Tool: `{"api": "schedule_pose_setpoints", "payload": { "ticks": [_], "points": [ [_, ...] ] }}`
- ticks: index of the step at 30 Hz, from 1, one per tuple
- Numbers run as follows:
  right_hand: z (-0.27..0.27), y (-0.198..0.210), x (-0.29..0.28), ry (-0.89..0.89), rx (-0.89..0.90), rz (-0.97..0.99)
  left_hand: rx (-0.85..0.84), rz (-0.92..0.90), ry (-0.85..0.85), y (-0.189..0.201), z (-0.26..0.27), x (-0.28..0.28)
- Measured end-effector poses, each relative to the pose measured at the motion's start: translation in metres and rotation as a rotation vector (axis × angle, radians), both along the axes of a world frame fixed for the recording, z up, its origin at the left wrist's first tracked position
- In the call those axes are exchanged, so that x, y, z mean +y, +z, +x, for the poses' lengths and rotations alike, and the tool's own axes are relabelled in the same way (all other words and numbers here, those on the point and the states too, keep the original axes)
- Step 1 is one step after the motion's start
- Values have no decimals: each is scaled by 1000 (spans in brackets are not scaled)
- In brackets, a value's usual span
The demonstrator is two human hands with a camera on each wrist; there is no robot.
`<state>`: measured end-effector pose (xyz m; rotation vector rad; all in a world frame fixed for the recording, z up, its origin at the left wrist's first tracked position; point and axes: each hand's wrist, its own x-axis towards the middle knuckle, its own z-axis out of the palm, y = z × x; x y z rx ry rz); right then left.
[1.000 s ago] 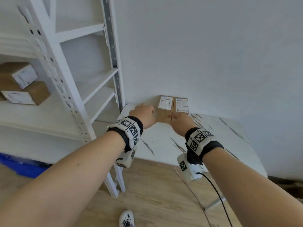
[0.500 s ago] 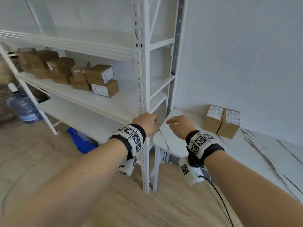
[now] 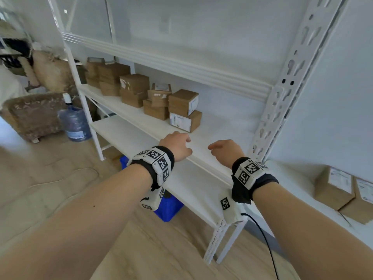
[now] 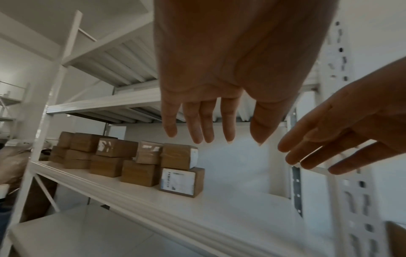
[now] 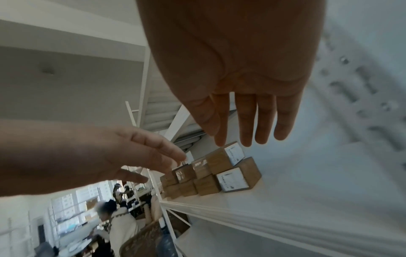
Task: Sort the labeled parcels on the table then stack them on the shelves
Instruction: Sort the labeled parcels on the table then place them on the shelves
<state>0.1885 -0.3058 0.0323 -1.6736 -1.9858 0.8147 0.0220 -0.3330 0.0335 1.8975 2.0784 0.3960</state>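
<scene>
— Any labels reading clearly?
— None; the stacked parcels are sitting on the shelf (print blurred). Both grips, left hand and right hand, are hanging spread, holding nothing.
— Others?
— Only the head view is showing two parcels on the desk.

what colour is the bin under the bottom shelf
Blue bin, under the white shelf; clearest in the head view.

We see small brown cardboard parcels stacked two high in a row along the middle board of the white metal shelves, toward its left and far side. The rightmost stack has one box on another, each with a white printed label on a side face. On the white table at the far right, two more labeled parcels stand touching side by side.
</scene>
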Motion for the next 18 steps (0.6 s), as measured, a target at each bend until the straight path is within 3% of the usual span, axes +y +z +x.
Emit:
{"api": "schedule_pose_setpoints", "payload": {
  "ticks": [7, 18],
  "points": [
    [-91, -5, 32, -64, 145, -21, -8, 35, 24, 2, -97, 28],
    [-130, -7, 115, -187, 91, -1, -96, 63, -30, -5, -157, 102]
  ]
}}
